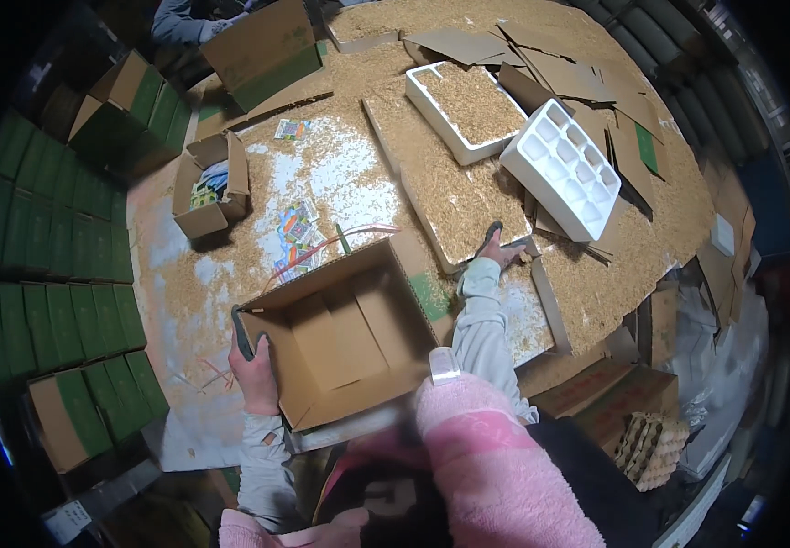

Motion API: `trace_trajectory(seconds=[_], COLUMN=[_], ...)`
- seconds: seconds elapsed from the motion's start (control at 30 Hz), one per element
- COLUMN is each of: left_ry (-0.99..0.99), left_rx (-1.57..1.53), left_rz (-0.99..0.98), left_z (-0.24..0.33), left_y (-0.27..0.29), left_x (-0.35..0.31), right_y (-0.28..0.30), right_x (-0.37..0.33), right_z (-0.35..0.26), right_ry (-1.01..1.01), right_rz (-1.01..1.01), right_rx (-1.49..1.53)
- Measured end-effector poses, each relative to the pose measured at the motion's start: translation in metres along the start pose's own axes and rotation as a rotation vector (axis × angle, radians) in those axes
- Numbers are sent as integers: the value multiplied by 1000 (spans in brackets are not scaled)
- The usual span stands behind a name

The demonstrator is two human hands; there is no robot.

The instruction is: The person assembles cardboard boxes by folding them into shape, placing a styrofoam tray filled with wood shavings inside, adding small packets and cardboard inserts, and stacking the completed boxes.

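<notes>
An open, empty-looking cardboard box [349, 333] stands tilted toward me at the near edge of the table. My left hand [254, 370], in a dark-tipped glove, is closed round its left wall. Beyond the box's right side, my right hand [504, 251] grips the near edge of a long white foam tray [447, 263] covered in wood shavings. Behind that hand lies a white foam tray with rounded compartments [564, 169], tilted over flat cardboard. Another foam tray [465, 151] filled with shavings sits farther back.
Shavings cover much of the table [167, 310]. A small cardboard box [212, 215] with packets inside and loose colourful cards [296, 233] lie left of centre. Green-and-brown boxes [57, 320] are stacked at left. Cardboard sheets [586, 82] lie back right; another person's arm [180, 23] shows far left.
</notes>
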State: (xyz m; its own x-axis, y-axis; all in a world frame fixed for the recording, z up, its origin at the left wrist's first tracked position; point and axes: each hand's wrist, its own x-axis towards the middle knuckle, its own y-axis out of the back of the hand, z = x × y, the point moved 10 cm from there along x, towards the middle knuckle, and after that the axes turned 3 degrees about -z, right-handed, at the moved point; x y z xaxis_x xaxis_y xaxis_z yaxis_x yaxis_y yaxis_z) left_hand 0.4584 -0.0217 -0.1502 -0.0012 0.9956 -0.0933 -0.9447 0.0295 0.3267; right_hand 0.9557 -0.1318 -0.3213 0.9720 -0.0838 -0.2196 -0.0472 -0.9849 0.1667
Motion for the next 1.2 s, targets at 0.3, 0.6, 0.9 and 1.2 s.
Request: trace_trajectory(seconds=[0.3,0.6,0.9,1.2], left_ry=[-142,-538,-105,-90], left_rx=[81,35,-70,-266], left_rz=[1,45,-310,-288], left_z=[13,67,36,27], left_y=[8,-46,-71,-91], left_x=[-4,4,49,26], right_y=[102,36,18,33], right_x=[40,-153,-125,-123], right_z=[-47,-202,-120,-129], right_ry=[-104,-3,-242,575], right_rz=[-537,-1334,-1499,-1074], right_rx=[433,151,158,-684])
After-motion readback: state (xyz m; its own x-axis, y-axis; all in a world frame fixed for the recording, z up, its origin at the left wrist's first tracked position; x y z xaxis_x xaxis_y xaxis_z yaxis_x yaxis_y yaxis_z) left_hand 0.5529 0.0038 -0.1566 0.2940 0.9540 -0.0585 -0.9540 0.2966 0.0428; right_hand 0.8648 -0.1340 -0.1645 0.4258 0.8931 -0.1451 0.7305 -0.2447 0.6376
